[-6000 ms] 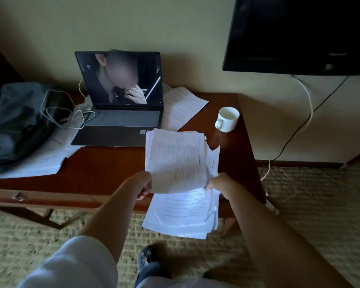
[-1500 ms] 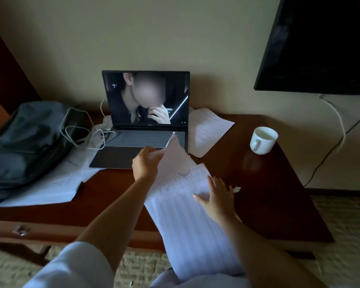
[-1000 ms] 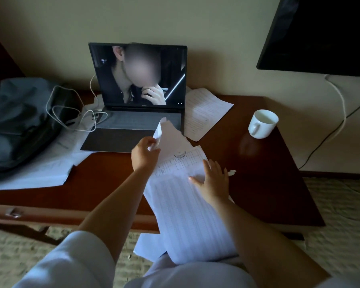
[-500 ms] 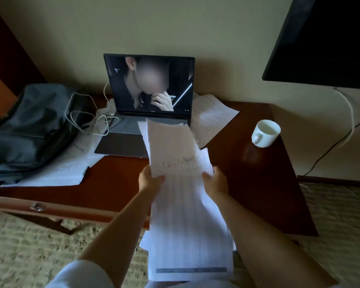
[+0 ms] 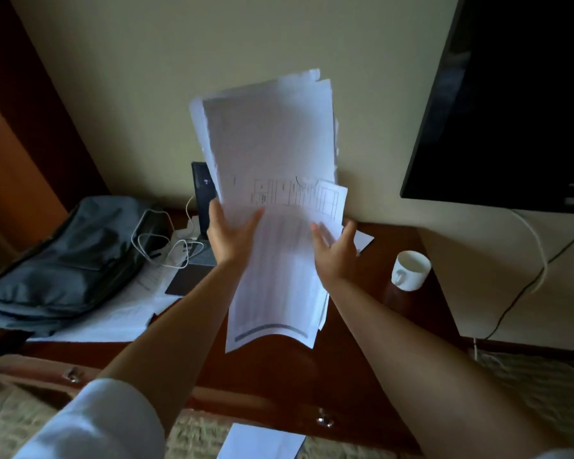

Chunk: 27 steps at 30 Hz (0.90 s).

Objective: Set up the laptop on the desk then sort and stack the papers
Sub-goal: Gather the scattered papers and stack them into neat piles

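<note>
I hold a stack of white printed papers (image 5: 272, 207) upright above the desk (image 5: 272, 376), its bottom sheets curling toward me. My left hand (image 5: 229, 233) grips the stack's left edge, thumb on the front. My right hand (image 5: 335, 253) holds the right edge between thumb and fingers. The open laptop (image 5: 201, 193) stands at the back of the desk, mostly hidden behind the papers; only its dark screen edge and part of its base show. More loose sheets (image 5: 113, 319) lie on the desk's left side, and one sheet (image 5: 363, 240) peeks out behind my right hand.
A grey backpack (image 5: 63, 260) lies at the left on the loose sheets, with a white cable (image 5: 166, 250) coiled beside it. A white mug (image 5: 410, 270) stands at the right. A dark TV (image 5: 511, 94) hangs on the wall. One sheet (image 5: 262, 442) lies on the floor.
Both hands have raised the paper stack from desk level to upright in front of the laptop, hiding its screen. My view has tilted upward.
</note>
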### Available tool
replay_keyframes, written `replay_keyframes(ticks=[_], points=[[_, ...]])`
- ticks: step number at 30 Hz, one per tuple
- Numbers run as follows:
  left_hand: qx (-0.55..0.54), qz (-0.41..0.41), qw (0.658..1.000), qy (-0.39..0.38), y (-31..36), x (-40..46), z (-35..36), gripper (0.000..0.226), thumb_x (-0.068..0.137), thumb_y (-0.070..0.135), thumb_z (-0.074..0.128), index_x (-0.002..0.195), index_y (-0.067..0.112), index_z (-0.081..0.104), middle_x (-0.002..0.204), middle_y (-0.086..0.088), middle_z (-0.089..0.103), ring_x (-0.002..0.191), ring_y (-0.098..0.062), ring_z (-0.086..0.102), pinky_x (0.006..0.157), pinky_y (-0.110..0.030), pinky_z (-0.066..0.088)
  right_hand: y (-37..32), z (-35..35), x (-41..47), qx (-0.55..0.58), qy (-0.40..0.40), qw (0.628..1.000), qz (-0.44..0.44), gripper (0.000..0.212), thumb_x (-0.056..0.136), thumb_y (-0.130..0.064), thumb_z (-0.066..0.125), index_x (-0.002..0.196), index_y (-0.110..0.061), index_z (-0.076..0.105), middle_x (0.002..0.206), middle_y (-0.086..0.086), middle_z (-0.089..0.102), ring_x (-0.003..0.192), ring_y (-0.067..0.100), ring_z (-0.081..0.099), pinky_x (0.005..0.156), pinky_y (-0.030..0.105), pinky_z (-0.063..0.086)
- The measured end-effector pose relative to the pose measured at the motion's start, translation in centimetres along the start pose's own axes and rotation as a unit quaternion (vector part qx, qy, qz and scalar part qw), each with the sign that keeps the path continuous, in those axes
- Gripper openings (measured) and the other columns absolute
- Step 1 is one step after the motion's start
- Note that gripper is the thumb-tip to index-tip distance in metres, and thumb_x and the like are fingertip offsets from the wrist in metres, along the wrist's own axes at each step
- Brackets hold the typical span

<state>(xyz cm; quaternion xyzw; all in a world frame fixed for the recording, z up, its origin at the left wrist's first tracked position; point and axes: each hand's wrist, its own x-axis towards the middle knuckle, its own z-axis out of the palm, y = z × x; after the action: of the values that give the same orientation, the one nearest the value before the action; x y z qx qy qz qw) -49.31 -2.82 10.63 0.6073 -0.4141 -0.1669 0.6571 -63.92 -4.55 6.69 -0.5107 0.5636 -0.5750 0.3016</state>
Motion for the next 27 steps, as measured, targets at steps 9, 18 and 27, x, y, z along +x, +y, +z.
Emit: replay_keyframes(ticks=[9,18,27], points=[[0.090,-0.128,0.986,-0.054,-6.4,-2.5,-1.0,0.040,0.075,0.015,0.079,0.110,0.005,0.061,0.092,-0.005,0.062,0.092,-0.028,0.065,0.070,-0.032,0.055,4.8,0.7,-1.9,0.022,-0.039,0.995,0.084,0.043,0.090,-0.017,0.064,0.127,-0.008,0.046,0.112,0.005,0.062,0.104,0.021,0.061,0.081,0.024,0.044],[0.016,-0.104,0.993,-0.062,-5.8,-0.1,-1.7,0.034,0.071,0.033,0.082,0.097,0.016,0.067,0.084,0.003,0.067,0.075,-0.012,0.063,0.066,-0.024,0.052,3.5,0.6,0.2,0.009,-0.021,0.994,0.107,0.057,0.088,-0.025,0.064,0.138,-0.019,0.036,0.107,-0.009,0.052,0.101,0.014,0.055,0.079,0.026,0.041],[-0.051,-0.112,0.991,-0.061,-3.8,1.7,-0.7,0.048,0.095,0.040,0.050,0.055,0.020,0.033,0.050,0.007,0.032,0.045,-0.004,0.030,0.045,-0.012,0.029,1.4,2.0,1.7,0.016,-0.010,0.997,0.074,0.046,0.096,-0.022,0.049,0.140,-0.020,0.033,0.117,-0.012,0.045,0.104,0.007,0.048,0.082,0.026,0.037]])
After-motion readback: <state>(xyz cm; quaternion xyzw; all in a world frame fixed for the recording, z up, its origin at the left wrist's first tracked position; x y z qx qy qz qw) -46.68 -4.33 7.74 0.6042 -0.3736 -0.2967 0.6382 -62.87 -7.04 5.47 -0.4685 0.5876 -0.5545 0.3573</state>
